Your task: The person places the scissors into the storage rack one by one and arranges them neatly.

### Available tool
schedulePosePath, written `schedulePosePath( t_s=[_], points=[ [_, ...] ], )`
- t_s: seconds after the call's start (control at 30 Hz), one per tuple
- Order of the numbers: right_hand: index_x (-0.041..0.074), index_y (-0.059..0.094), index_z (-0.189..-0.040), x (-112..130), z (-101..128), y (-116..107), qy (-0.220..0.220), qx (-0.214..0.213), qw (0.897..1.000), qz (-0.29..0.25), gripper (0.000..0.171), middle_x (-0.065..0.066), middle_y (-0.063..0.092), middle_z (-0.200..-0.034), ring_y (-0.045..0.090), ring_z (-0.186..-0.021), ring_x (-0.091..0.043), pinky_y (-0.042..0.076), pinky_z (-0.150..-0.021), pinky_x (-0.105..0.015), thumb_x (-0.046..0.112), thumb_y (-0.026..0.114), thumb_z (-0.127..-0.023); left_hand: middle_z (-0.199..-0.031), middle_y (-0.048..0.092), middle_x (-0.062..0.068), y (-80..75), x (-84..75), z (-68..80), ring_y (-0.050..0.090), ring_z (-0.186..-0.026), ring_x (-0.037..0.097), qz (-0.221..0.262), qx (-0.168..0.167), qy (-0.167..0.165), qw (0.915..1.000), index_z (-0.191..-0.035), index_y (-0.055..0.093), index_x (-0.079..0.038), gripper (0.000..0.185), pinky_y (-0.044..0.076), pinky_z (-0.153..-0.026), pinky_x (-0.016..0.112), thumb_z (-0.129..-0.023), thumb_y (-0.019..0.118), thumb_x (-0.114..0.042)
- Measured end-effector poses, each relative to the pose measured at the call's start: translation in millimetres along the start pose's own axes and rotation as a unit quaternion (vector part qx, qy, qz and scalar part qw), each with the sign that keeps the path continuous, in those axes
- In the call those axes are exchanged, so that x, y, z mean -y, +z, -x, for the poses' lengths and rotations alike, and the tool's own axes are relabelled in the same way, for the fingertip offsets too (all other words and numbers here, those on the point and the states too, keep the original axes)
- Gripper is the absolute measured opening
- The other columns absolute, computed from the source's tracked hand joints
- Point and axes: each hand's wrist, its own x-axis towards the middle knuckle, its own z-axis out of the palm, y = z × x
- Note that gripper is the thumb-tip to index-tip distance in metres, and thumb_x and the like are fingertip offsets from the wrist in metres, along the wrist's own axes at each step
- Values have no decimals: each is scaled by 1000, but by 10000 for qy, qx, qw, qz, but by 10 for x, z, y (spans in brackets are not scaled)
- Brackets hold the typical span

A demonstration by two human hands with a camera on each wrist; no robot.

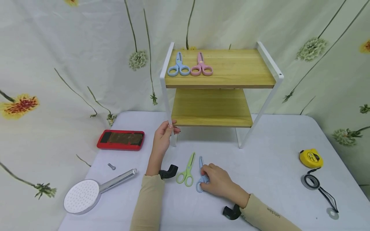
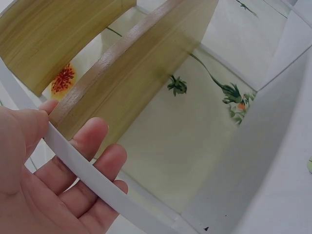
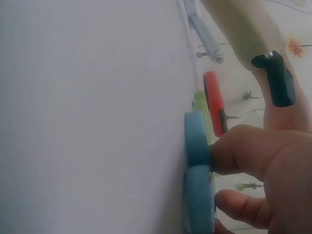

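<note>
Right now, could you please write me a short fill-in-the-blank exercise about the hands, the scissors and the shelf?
1. The left hand grips the shelf's white ____.
2. The right hand touches the ____ scissors on the table.
3. The green scissors lie on the ____.
4. Beside the pink scissors, the top shelf holds a ____ pair.

Missing words: leg; blue; table; blue

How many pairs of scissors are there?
4. A blue-handled pair and a pink-handled pair lie on the wooden rack's top shelf; a green-handled pair lies on the table; the right hand grips another blue-handled pair.
</note>
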Motion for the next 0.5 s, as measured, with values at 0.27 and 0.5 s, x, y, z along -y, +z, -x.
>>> schedulePosePath(
  t_s=[0.27, 0.5],
  points=[
    [13, 59, -91, 15, 1, -9, 76, -47, 9999, -51, 30, 5, 49, -74, 41, -65, -8, 32, -54, -22, 14, 76, -67, -90, 75, 11, -1, 24, -3, 68, -83, 2, -45, 26, 3, 10000, -123, 62, 5, 28, 52, -90, 22, -108, 44, -10],
    [13, 56, -92, 5, -10, -29, 145, -16, 9996, -231, 34, 6, 46, -71, 40, -62, -8, 30, -54, -22, 12, 74, -64, -96, 72, 26, 5, 6, 0, 68, -83, 2, -22, 19, 38, 10000, -123, 62, 6, 28, 53, -88, 21, -108, 43, -9]
  ],
)
